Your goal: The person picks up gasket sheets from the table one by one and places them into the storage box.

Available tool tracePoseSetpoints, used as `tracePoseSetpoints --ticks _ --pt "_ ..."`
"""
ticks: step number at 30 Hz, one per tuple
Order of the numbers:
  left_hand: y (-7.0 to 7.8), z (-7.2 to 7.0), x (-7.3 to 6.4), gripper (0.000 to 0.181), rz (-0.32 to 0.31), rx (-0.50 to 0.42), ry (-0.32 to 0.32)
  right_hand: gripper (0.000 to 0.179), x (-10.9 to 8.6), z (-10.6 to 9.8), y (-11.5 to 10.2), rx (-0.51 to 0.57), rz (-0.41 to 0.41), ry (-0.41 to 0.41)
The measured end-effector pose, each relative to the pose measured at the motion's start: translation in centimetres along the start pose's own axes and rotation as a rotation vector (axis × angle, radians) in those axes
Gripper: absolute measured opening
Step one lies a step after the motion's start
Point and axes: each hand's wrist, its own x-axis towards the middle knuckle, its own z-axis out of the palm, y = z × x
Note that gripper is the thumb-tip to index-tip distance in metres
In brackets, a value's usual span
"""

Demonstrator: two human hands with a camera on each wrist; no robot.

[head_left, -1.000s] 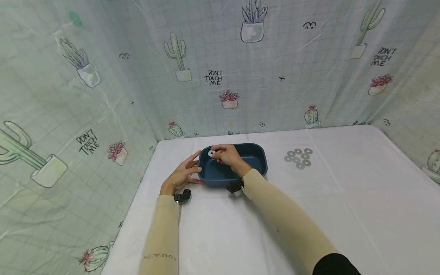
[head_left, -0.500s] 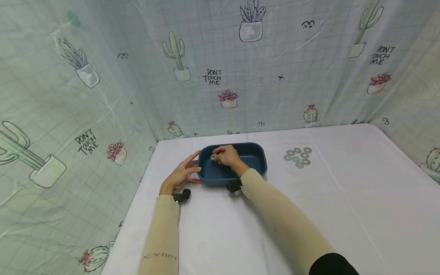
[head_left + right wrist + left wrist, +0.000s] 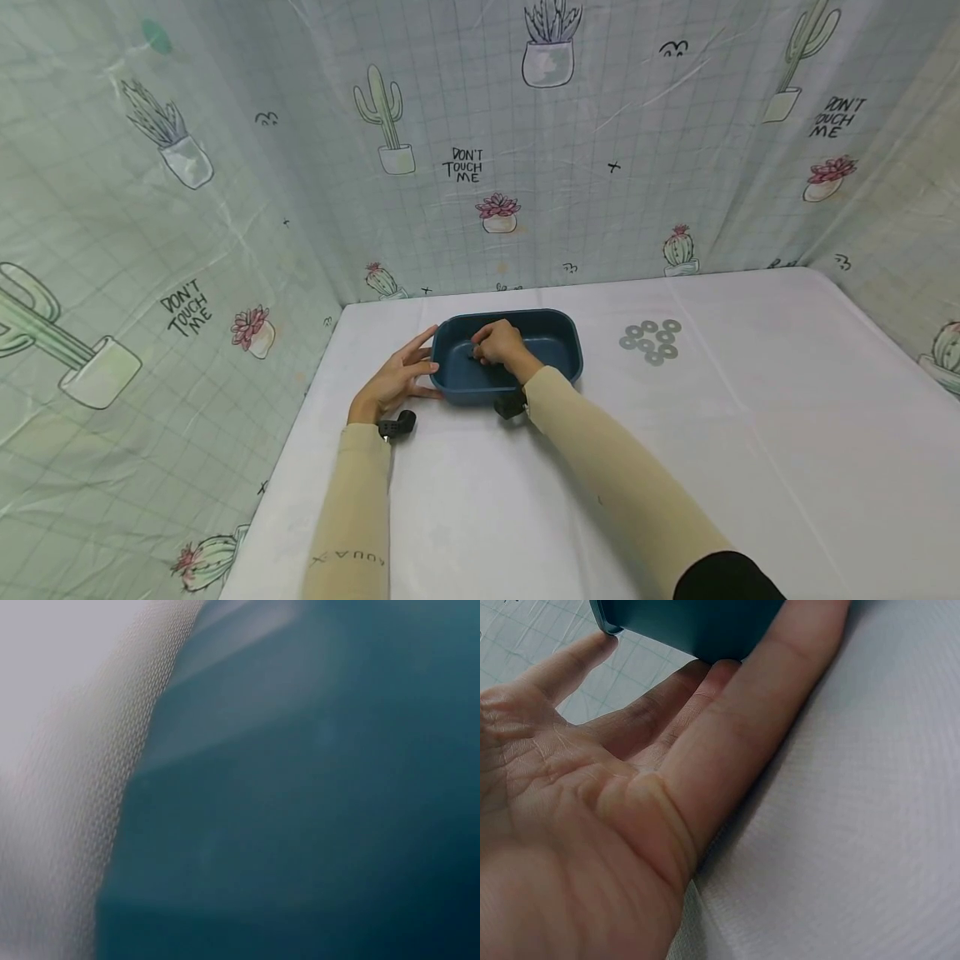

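Note:
A dark blue rectangular tub [image 3: 557, 354] stands on the white table. My left hand [image 3: 390, 385] rests against its left end, fingers spread and fairly straight. In the left wrist view, fingertips touch the wall of the tub [image 3: 694, 628]. Inside the tub's left half is my right hand [image 3: 500, 343], its fingers curled and pinching a small grey washer [image 3: 472, 353], mostly hidden by the fingertips. The right wrist view holds only the tub's blurred outer wall [image 3: 262, 825] and pale cloth; the hand does not show there.
Several flat grey washers [image 3: 651, 342] lie in a loose cluster to the right of the tub. A white cloth [image 3: 480, 492] covers the table. Cactus-print curtains [image 3: 480, 125] hang behind and at both sides.
My right hand has shifted slightly right and lower in the tub. The washer at its fingertips, plainly seen and bright before, now looks dark and mostly hidden. My left hand stays in place.

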Motion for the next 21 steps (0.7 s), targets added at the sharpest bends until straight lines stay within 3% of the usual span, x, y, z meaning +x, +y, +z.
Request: tracePoseSetpoints --ticks 12,17,21 --pt "-0.1 -0.1 0.1 0.074 -0.004 0.015 0.008 0.016 0.3 0.1 0.2 -0.069 -0.032 0.020" --pt "-0.2 -0.1 0.1 0.073 -0.004 0.019 0.011 0.018 0.0 0.1 0.0 0.029 -0.074 0.031" --pt "0.0 0.0 -0.1 0.072 -0.011 0.017 0.024 0.025 -0.8 -0.5 -0.3 0.118 -0.175 -0.040"
